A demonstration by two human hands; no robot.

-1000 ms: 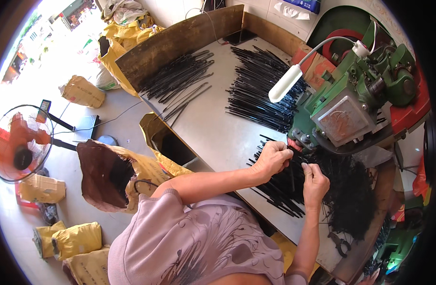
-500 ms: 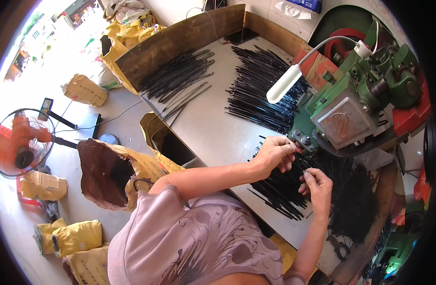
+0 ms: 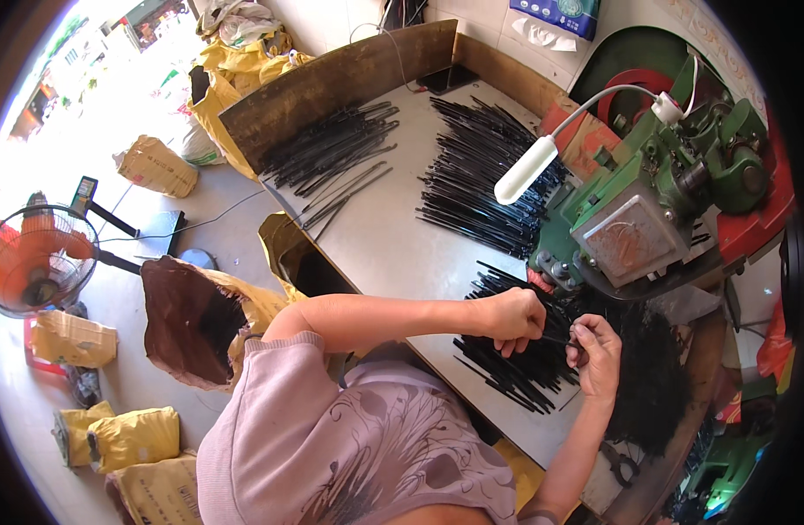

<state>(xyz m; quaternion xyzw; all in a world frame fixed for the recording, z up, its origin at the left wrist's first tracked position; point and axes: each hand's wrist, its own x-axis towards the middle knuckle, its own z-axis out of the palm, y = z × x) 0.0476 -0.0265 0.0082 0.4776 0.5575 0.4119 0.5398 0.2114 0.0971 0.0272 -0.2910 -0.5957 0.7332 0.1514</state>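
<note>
My left hand [image 3: 512, 320] is closed in a fist above the near pile of thin black strips [image 3: 517, 372], just in front of the green machine [image 3: 634, 214]. Close to its right, my right hand [image 3: 596, 354] pinches with thumb and forefinger. A thin black strip [image 3: 556, 339] appears to run between the two hands, its ends hidden by the fingers. Beside my right hand lies a dark tangled heap of black pieces [image 3: 642, 385]. Under the machine's white lamp [image 3: 526, 169], a larger stack of black strips [image 3: 476, 166] fans out on the table [image 3: 393, 236].
Another bundle of strips [image 3: 332, 144] lies by the wooden board [image 3: 332, 83] at the table's far left. Scissors-like pliers [image 3: 621, 464] rest at the near right. Open yellow sacks [image 3: 262, 302] stand against the left edge, with an orange fan [image 3: 41, 258] on the floor beyond.
My left hand has drawn back from the machine's working end toward me and now forms a fist near my right hand. My right hand has shifted slightly.
</note>
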